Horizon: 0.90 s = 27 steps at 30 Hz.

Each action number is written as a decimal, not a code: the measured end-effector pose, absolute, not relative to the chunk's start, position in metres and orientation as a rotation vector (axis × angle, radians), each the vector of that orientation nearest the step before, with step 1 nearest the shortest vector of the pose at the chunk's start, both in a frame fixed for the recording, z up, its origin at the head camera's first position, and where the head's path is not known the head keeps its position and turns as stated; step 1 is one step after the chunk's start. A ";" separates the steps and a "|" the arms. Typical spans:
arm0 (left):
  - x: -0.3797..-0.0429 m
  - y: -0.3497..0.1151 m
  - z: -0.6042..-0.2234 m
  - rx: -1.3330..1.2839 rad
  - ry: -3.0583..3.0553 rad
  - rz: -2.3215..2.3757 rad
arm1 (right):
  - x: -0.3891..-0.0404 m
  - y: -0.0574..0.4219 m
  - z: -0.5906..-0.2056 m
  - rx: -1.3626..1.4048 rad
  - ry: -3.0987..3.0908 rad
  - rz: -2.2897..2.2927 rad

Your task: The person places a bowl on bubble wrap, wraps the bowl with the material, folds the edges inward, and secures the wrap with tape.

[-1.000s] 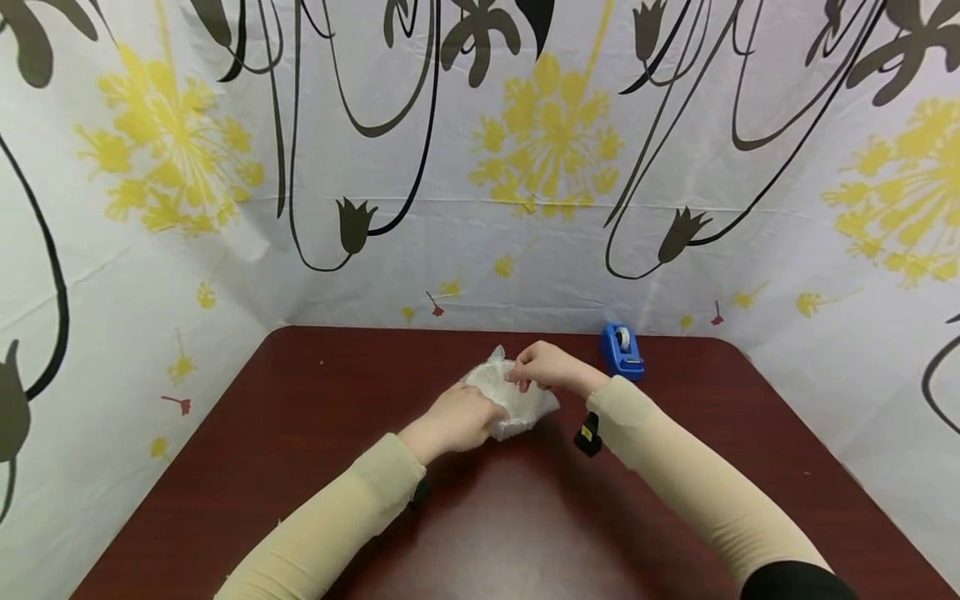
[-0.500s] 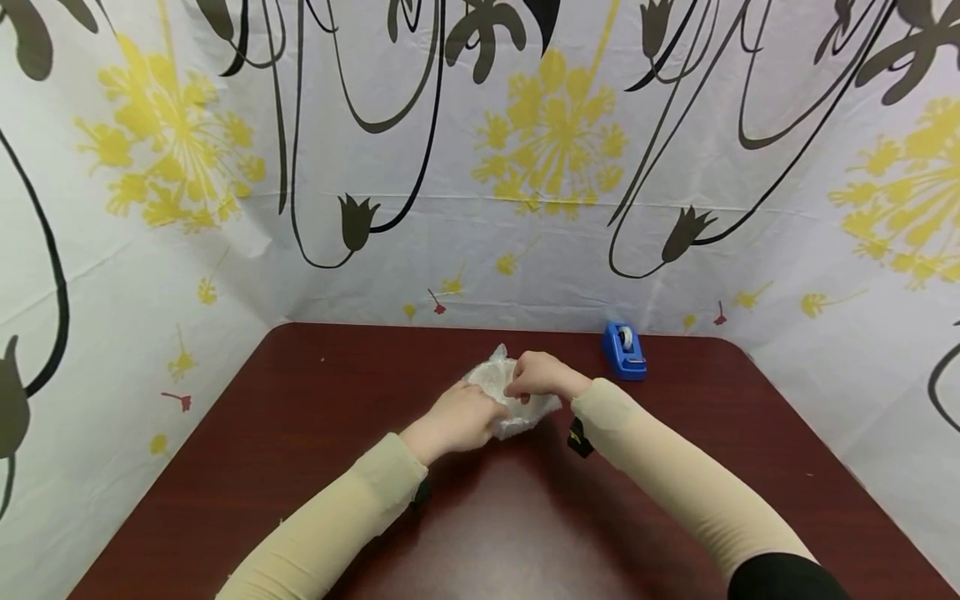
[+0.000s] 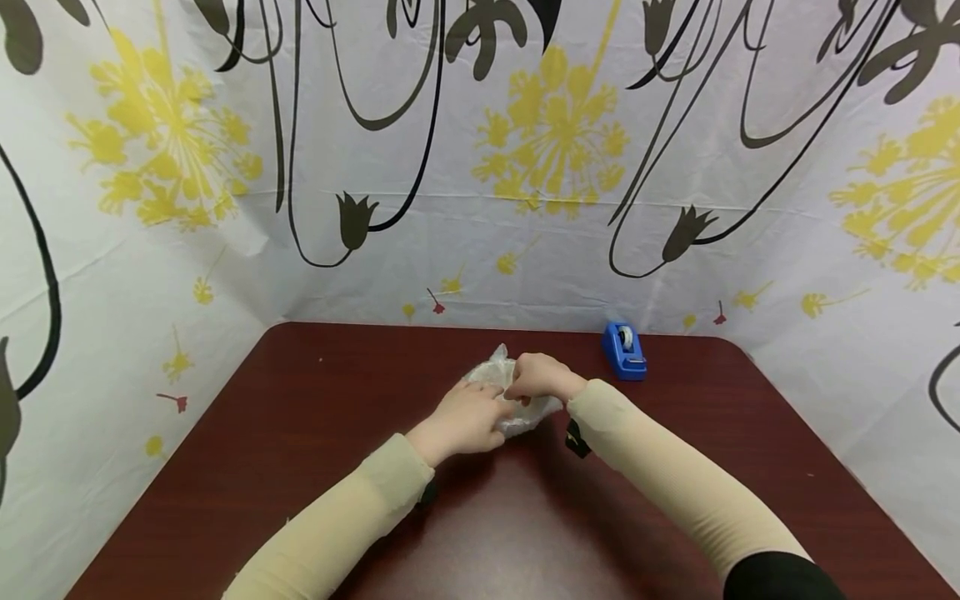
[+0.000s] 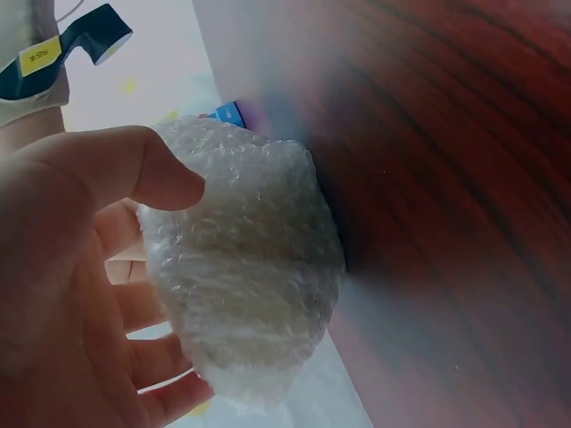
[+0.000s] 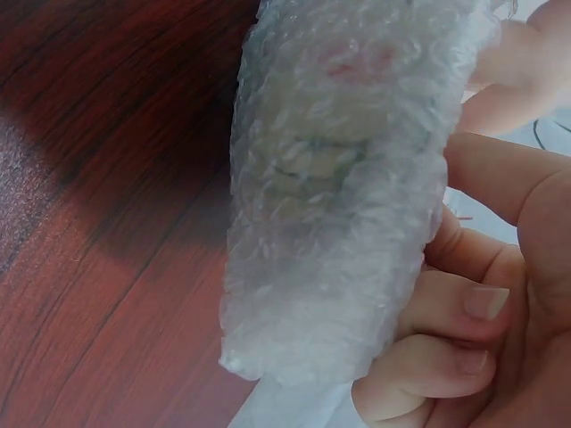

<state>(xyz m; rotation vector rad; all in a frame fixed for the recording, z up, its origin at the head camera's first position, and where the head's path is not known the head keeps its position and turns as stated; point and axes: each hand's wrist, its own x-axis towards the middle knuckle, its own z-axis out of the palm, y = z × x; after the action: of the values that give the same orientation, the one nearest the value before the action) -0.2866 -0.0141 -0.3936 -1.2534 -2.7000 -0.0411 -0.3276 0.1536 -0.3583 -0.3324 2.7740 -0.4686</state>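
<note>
A bundle in clear bubble wrap (image 3: 522,423) sits on the table between both hands. Through the wrap in the right wrist view, a pale thing with faint red and dark green marks shows; its kind is unclear. My left hand (image 3: 463,423) lies over the bundle's left side, fingers spread and fairly straight, with the thumb (image 4: 169,174) against the near side. At the upper right of the wrap is my right hand (image 3: 542,377). Its fingers (image 5: 446,357) are curled against the bundle, and whether they pinch anything is hidden.
A blue tape dispenser (image 3: 625,352) with a roll in it stands near the table's back edge, right of the bundle. The dark red-brown table (image 3: 360,375) meets a patterned cloth wall (image 3: 435,233) at the back. Dark straps with cameras are on both wrists.
The right hand has come slightly down and left onto the wrap, then stayed there. The left hand has shifted slightly right, and its fingers have spread out over the bundle.
</note>
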 end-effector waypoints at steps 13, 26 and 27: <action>-0.297 -0.001 -0.397 -1.182 -2.841 0.012 | -0.330 0.154 -0.356 -0.322 2.751 -0.430; -0.307 0.000 -0.395 -1.134 -2.968 -0.121 | -0.337 0.152 -0.356 -0.247 2.774 -0.390; -0.307 0.000 -0.395 -1.119 -2.980 -0.133 | -0.337 0.152 -0.357 -0.249 2.774 -0.388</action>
<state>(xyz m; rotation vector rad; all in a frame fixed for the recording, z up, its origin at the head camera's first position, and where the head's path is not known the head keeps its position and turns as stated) -0.3074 0.0004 -0.3954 -1.1192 -2.9798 -0.1332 -0.3373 0.1517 -0.3570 -0.2491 2.7740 -0.3878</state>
